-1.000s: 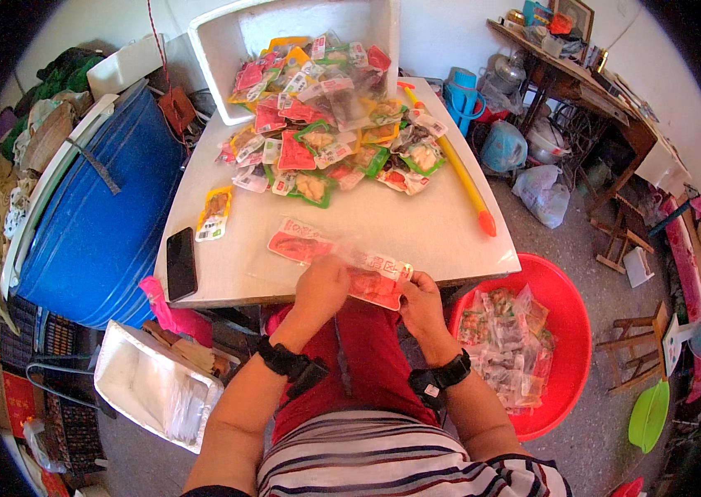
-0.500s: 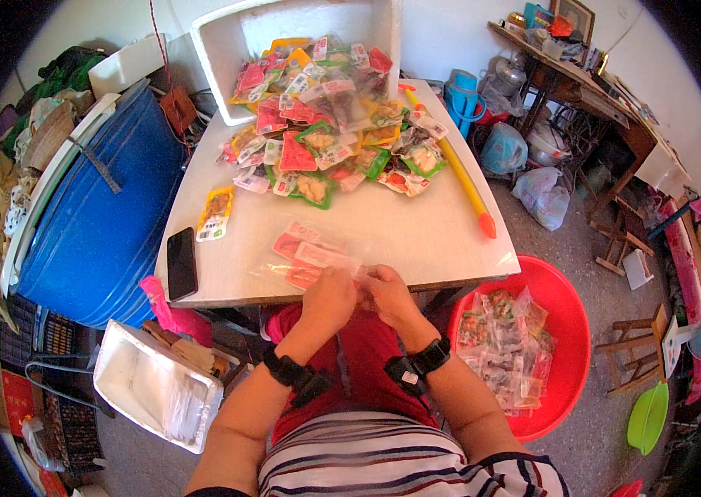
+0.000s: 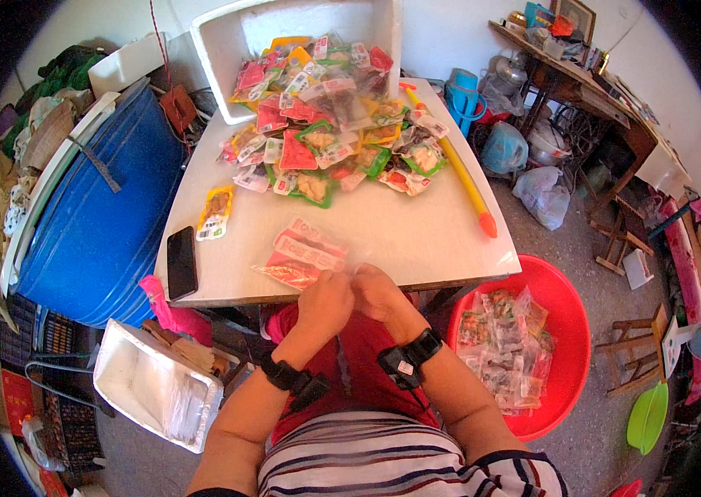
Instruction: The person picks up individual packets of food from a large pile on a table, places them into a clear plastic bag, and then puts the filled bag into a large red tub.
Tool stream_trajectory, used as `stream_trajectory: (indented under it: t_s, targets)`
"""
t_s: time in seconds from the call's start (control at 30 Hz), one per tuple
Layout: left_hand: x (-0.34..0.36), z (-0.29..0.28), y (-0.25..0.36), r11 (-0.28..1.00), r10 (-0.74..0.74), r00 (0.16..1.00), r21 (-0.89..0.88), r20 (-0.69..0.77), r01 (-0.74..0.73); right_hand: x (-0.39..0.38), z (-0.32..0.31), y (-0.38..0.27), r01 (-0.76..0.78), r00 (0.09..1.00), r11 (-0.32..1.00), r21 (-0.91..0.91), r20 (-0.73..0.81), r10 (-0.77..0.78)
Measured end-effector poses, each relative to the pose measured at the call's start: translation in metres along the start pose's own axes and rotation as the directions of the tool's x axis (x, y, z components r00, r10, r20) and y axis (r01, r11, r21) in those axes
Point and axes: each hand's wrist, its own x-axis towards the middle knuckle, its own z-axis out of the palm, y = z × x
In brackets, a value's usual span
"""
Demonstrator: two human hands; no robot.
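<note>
A clear plastic bag with red printing (image 3: 305,253) lies on the near edge of the white table (image 3: 416,240). Its open end runs toward me, where my left hand (image 3: 325,302) grips it with closed fingers. Close against it, my right hand (image 3: 379,292) also has its fingers closed at the bag's end; the fingertips are partly hidden and slightly blurred. Farther back, a pile of small sealed food packets (image 3: 309,157) spills out of a white foam box (image 3: 218,70) tipped on its side. One yellow packet (image 3: 215,213) lies apart on the left.
A black phone (image 3: 182,263) rests at the table's left edge, a yellow tube with orange ends (image 3: 466,178) at the right. Below right stands a red basin (image 3: 561,356) holding filled clear bags (image 3: 499,356). A foam box with plastic bags (image 3: 131,364) sits low left, beside a blue tub (image 3: 106,224).
The bag has turned flatter toward the table and shows more of its printed face. Both hands have shifted slightly, the right wrist moving a little left and down.
</note>
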Motion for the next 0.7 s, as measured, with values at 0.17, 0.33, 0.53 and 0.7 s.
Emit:
stream_trajectory:
  t_s: [0.17, 0.33, 0.53, 0.7]
  targets:
    - [-0.001, 0.001, 0.002, 0.999, 0.031, 0.998, -0.039, -0.057, -0.033, 0.016, -0.025, 0.021, 0.203, 0.967, 0.971, -0.126, 0.181, -0.179]
    - [-0.004, 0.005, -0.007, 0.999, 0.004, 0.999, -0.04, -0.049, -0.006, 0.02, -0.015, 0.019, -0.087, 0.989, 0.96, 0.265, 0.14, 0.051]
    - [-0.014, -0.004, -0.013, 0.978, 0.157, 0.975, -0.113, -0.158, -0.176, 0.001, -0.017, 0.009, 0.018, 0.973, 0.972, 0.235, 0.22, -0.071]
    - [-0.02, 0.0, -0.029, 0.93, 0.367, 0.91, 0.104, -0.194, -0.353, -0.022, -0.033, 0.0, 0.109, 0.985, 0.986, 0.124, 0.121, -0.124]
